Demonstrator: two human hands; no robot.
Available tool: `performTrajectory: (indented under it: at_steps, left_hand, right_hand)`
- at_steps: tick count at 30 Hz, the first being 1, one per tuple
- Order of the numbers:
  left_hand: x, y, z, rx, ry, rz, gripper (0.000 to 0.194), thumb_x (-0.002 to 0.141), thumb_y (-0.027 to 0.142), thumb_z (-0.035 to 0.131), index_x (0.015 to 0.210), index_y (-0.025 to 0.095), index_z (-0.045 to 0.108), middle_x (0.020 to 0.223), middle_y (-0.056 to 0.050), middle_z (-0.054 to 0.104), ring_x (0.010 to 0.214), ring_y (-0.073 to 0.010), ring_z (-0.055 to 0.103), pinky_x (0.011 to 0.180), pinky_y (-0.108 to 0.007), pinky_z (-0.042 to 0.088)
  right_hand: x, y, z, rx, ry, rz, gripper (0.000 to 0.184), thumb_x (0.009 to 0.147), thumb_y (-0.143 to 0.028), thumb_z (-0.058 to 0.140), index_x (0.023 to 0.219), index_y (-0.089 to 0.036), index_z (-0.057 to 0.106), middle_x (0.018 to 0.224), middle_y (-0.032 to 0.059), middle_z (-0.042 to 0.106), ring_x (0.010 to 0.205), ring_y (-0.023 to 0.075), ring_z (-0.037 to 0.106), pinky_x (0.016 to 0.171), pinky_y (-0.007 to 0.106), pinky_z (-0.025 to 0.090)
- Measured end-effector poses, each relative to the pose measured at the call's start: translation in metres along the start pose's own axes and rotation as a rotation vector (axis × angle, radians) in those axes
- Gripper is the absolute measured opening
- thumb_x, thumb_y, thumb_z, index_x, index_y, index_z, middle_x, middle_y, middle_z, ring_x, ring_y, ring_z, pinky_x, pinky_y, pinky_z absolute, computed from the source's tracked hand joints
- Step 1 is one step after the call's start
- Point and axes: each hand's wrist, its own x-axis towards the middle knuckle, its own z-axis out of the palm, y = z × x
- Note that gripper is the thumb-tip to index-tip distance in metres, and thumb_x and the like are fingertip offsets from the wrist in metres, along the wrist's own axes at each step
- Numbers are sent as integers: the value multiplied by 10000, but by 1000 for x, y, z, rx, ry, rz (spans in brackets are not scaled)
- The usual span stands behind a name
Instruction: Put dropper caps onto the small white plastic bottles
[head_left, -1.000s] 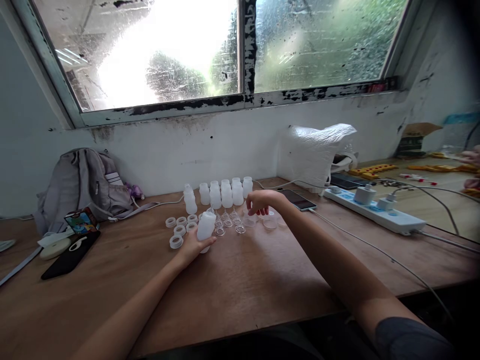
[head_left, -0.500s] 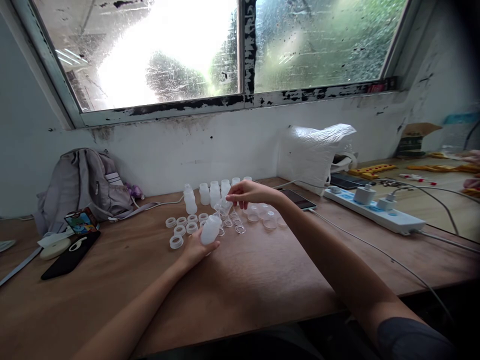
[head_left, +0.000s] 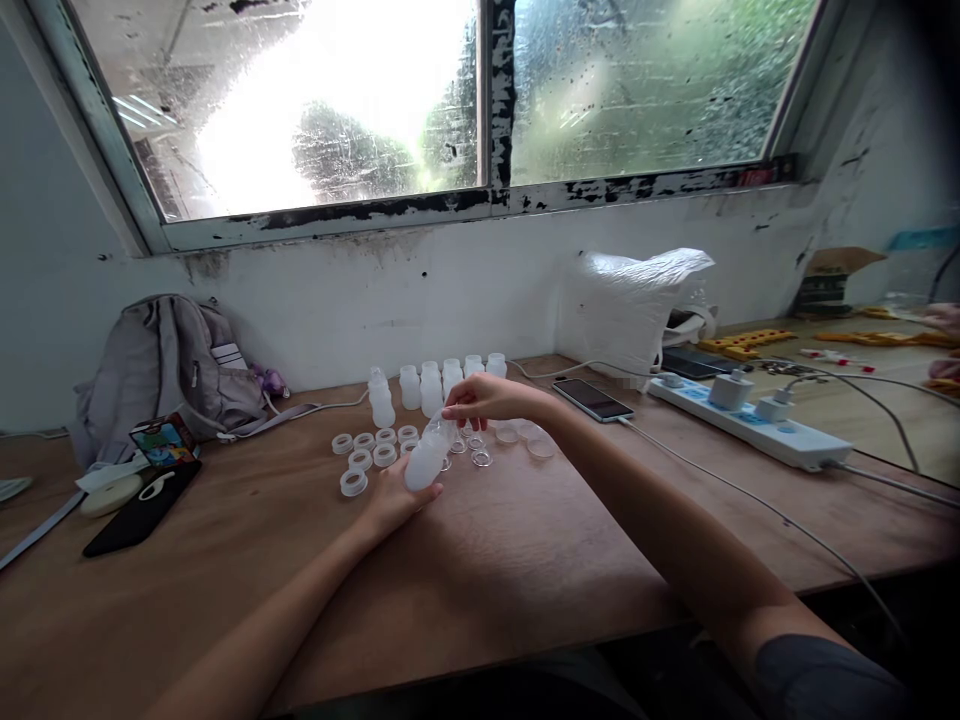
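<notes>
Bottle (head_left: 424, 465): in the left hand (head_left: 391, 498), over the table (head_left: 487, 600), tilted with its mouth end toward the right hand (head_left: 489, 398); the lean seems meant to let both hands work at that end.
Left hand: wrapped around the bottle's lower part, likely to steady it.
Right hand: fingers pinched together on a clear piece (head_left: 438, 424) at the bottle's mouth; whether the piece sits in or only against it, I cannot tell.
Rings (head_left: 353, 483): lying flat beyond and beside the left hand, grouped in loose rows, probably so that each is easy to pick up.
Teats (head_left: 481, 458): clear, rims down on the table near the right hand, partly hidden by it; that way up looks steadier.
Covers (head_left: 540, 447): clear, gathered just right of the teats, apparently sorted by kind.
Standing bottles (head_left: 431, 392): upright in rows toward the wall, out of the hands' way; frosted sides hide any contents.
End bottle (head_left: 381, 402): upright at the left, narrower on top, seemingly fitted with a teat.
Plastic bag (head_left: 622, 310): bulging against the wall; contents unclear.
Phone (head_left: 592, 400): flat, right of the bottles, cable attached, perhaps charging.
</notes>
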Motion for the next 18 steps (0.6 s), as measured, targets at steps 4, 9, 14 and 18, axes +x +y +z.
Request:
performTrajectory:
  at_steps: [4, 9, 14, 18]
  left_hand:
    - [0, 1, 0, 3, -2, -4, 433, 584, 361, 634, 962, 162, 560, 806, -37, 615, 717, -189, 554, 611, -264, 422]
    - [1, 0, 0, -5, -14, -3, 428, 589, 359, 631, 963, 164, 554, 808, -36, 613, 715, -187, 550, 607, -263, 417]
    - [0, -2, -2, -17, -15, 27, 400, 582, 326, 637, 938, 159, 563, 786, -33, 611, 697, -183, 547, 593, -255, 415]
    - [-2, 0, -6, 29, -23, 63, 376, 572, 304, 643, 909, 155, 575, 779, -41, 606, 700, -189, 547, 604, -260, 414]
  right_hand:
    - [-1, -2, 1, -12, -15, 11, 464, 656, -546, 523, 775, -103, 592, 672, 52, 616, 478, 65, 513, 455, 192, 435]
    - [0, -1, 2, -6, -37, 26, 462, 647, -556, 526, 737, -105, 579, 665, 55, 619, 472, 68, 520, 448, 193, 437]
    - [1, 5, 4, -6, -73, 58, 445, 654, -555, 522, 707, -114, 555, 658, 45, 607, 482, 81, 539, 443, 198, 439]
    - [1, 15, 6, -18, -143, 111, 428, 672, -544, 512, 706, -119, 540, 675, 45, 599, 491, 87, 546, 451, 209, 448]
